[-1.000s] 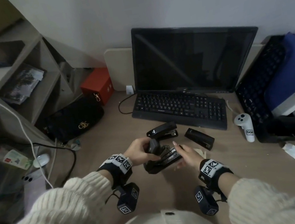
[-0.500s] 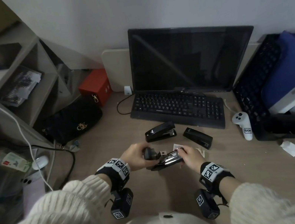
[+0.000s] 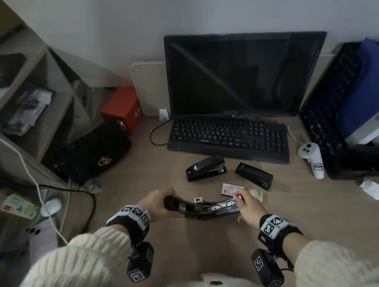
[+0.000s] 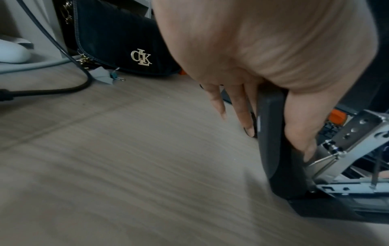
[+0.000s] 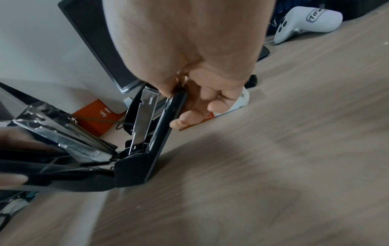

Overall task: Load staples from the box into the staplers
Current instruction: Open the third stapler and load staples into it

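Wood-grain desk by monitor; head view: left hand grips the swung-back lid of the open black stapler with bare metal channel, flat on the desk, red-white staple box just behind. Left wrist view: fingers clamp the lid. Right wrist view: right hand pinches the stapler's front end; loading step, next likely a strip from the box.

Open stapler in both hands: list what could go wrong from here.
1. The open stapler is held only at its ends, left hand on the cover, right hand at the tip; if either grip slips, it may snap shut on a fingertip.
2. The staple box lies just behind the right hand, so it could get knocked.
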